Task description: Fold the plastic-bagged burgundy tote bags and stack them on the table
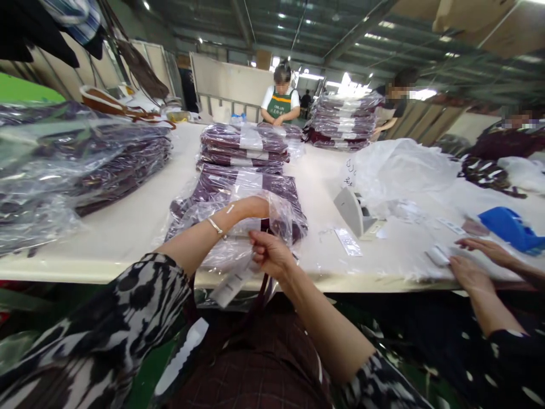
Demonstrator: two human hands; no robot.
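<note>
My left hand [259, 208] reaches into the mouth of a clear plastic bag [283, 218]; its fingers are hidden by the film and the wrist's bend. Inside the bag lies a dark maroon folded item [272, 184] with a white paper band [249, 180] across it. My right hand [272, 254] is closed, pinching the bag's near edge. Below it, a clear flap with a white printed label [232, 288] hangs over the table's front edge, beside a dark strap.
Behind stand stacked bagged maroon items [244, 145], with another stack [340, 122] farther right. A large bagged pile [119, 162] lies left. Right are a grey tape dispenser [351, 210], a blue dispenser [511, 227] and a co-worker's hands [472, 272]. Another person [281, 102] works opposite.
</note>
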